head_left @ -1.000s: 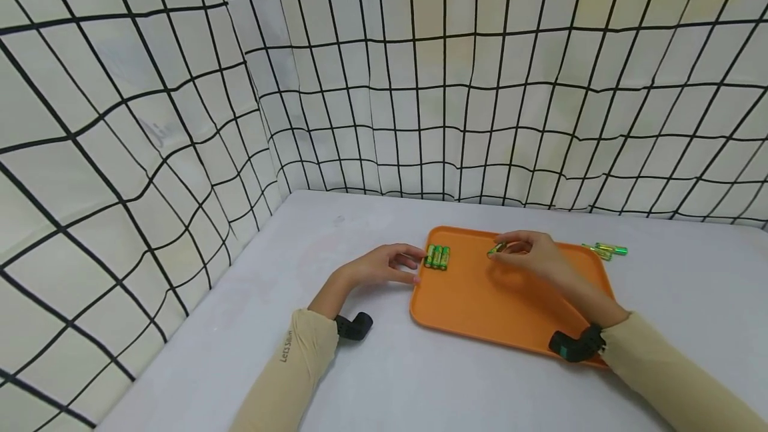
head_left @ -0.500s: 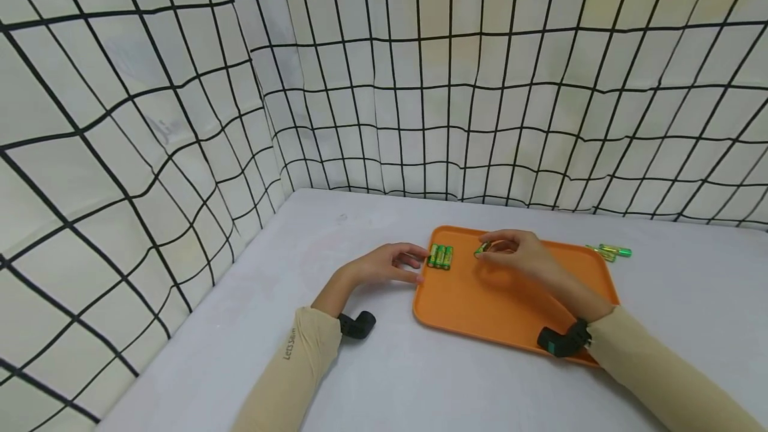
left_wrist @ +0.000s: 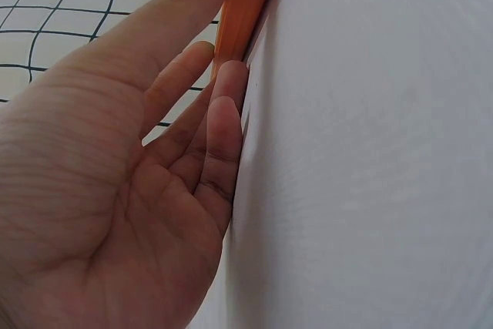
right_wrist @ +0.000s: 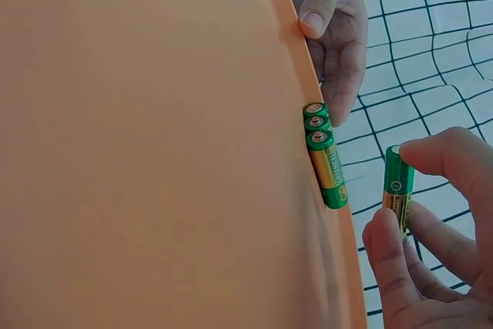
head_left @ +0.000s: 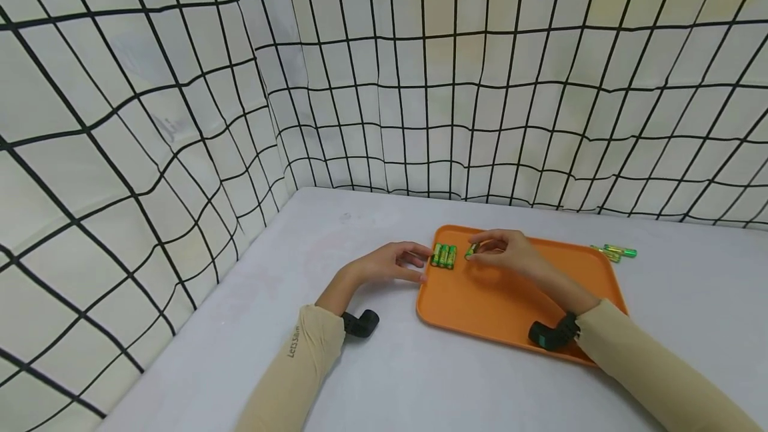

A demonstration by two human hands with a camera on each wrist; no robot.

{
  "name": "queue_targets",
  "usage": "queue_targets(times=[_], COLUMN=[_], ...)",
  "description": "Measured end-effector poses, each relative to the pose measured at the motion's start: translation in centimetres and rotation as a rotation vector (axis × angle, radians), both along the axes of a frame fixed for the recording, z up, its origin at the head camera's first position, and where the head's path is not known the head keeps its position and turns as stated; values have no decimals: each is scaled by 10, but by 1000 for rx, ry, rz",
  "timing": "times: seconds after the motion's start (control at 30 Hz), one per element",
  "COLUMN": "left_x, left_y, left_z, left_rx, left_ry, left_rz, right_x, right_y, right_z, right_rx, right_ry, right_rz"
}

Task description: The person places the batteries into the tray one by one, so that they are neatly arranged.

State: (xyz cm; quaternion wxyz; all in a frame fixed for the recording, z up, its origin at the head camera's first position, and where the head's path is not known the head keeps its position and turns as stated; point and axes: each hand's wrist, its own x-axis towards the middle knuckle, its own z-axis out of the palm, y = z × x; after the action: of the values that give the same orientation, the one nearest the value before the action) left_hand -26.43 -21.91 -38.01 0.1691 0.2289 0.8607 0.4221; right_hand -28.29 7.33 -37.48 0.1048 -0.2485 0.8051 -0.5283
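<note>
My right hand [head_left: 509, 252] pinches a green and gold battery [right_wrist: 396, 182] between thumb and fingers, over the left part of the orange tray [head_left: 474, 309]. Just left of it, three matching batteries [head_left: 444, 256] lie side by side in the tray's far left corner. At the tray's left edge is my left hand [head_left: 383, 263], its thumb [right_wrist: 313, 22] against the rim and its other fingers loosely bent along the outside. No battery is in that hand.
Beyond the tray's right edge, several more green and gold batteries [head_left: 621, 251] lie on the white table [head_left: 372, 379]. A black grid net [head_left: 459, 132] over white cloth stands behind the table and along its left side.
My right hand has carried the battery leftward over the tray, close to the row of three. The left hand stays at the tray's left edge. The view has shifted slightly.
</note>
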Motion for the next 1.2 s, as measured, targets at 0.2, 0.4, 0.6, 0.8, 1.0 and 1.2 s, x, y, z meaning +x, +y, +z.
queue_targets(times=[0.2,0.4,0.6,0.8,1.0,1.2], left_x=[-1,-1,-2,-3,-3,-3], left_y=[-1,-1,0,0,1,1], left_z=[0,-1,-1,-2,-2,-3], left_rx=[-7,-6,-5,-4,-6,-7], left_ry=[-1,-1,6,-2,-9,-11], left_rz=[-2,-1,-11,-5,9,10], right_x=[-6,-11,-14,-13,-14,-16], right_y=[-4,-9,-14,-18,-18,-19], right_z=[-5,-8,-12,-16,-20,-25], right_rx=[-18,-15,0,5,-12,-40], right_ry=[5,4,11,0,25,48], right_rz=[52,64,71,50,55,69])
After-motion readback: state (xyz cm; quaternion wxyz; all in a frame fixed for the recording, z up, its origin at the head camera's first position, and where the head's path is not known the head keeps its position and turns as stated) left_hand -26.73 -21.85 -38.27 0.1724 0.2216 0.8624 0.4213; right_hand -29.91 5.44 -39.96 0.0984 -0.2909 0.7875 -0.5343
